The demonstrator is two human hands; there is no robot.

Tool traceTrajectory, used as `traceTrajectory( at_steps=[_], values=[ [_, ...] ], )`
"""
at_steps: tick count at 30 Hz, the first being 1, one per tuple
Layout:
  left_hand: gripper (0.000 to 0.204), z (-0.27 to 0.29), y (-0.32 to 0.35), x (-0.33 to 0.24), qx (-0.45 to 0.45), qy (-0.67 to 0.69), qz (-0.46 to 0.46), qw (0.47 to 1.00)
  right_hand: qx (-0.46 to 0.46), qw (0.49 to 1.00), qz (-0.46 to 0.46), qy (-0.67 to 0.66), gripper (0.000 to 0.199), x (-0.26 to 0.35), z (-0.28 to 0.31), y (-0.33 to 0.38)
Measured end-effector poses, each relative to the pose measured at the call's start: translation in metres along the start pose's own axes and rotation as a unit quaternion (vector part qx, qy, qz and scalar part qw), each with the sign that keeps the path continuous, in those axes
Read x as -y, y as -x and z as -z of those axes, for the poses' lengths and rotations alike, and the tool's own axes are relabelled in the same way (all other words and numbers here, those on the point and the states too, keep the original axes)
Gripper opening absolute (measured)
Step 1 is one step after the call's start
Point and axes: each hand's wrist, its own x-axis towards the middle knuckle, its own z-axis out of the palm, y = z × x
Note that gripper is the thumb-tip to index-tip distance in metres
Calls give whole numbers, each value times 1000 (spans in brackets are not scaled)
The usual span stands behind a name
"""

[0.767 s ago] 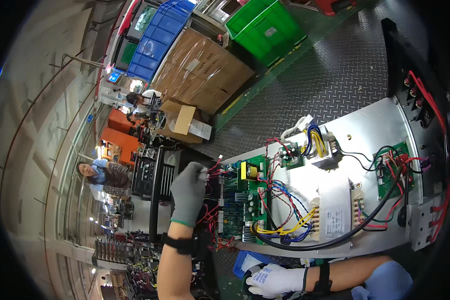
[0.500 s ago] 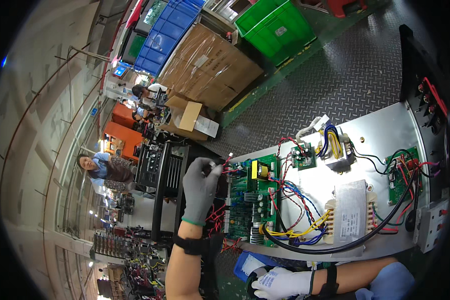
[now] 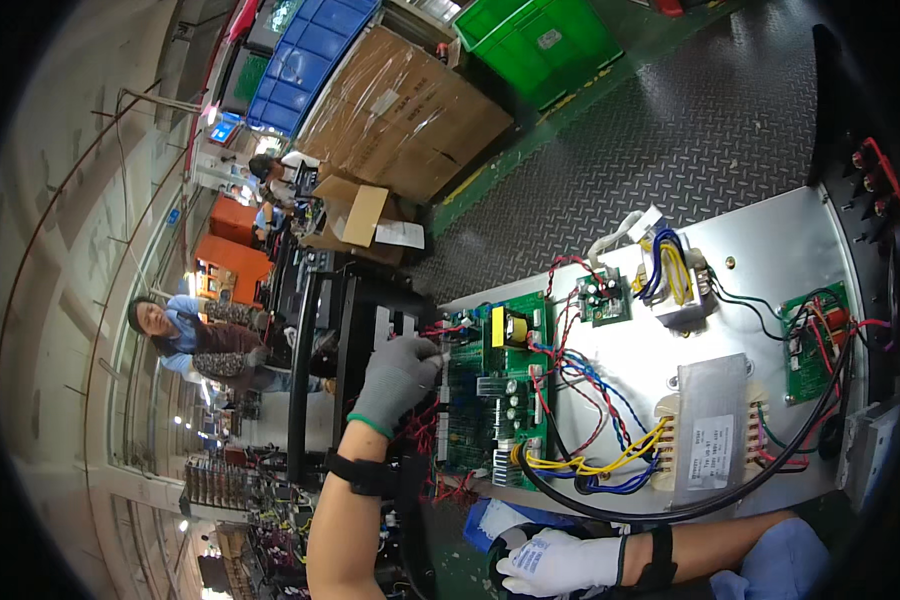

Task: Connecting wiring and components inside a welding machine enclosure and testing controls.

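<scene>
My left hand [image 3: 398,382], in a grey glove, is at the left edge of a green circuit board [image 3: 525,400]. Its fingers are pinched together by the white connectors and red wires there; what they hold is hidden. My right hand [image 3: 562,560], in a white glove, is curled at the lower edge of the view, against a dark rounded object [image 3: 507,548] whose kind I cannot make out. The board sits on a metal plate [image 3: 610,390] with a large transformer [image 3: 712,430], a smaller transformer [image 3: 678,285] and two smaller green boards.
A blue bin [image 3: 480,522] is beside my right hand. A black metal frame [image 3: 355,370] stands left of the plate. Beyond lie a patterned metal floor [image 3: 660,150], a cardboard box [image 3: 405,115] and a green crate [image 3: 540,45]. A person in an apron [image 3: 195,335] stands farther left.
My left hand has moved down slightly and in against the board's edge; the loose white connector above its fingers no longer shows there. My right hand stays nearly in place. The view has shifted slightly.
</scene>
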Motion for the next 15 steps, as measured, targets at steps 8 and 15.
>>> traceTrajectory(
  at_steps=[8,15],
  values=[
    [27,-29,-38,11,58,-307,64,948,-116,991,39,49,22,-7,-21,7],
    [27,-22,-39,22,115,-317,102,936,-324,923,141,152,21,-33,-73,-5]
  ],
)
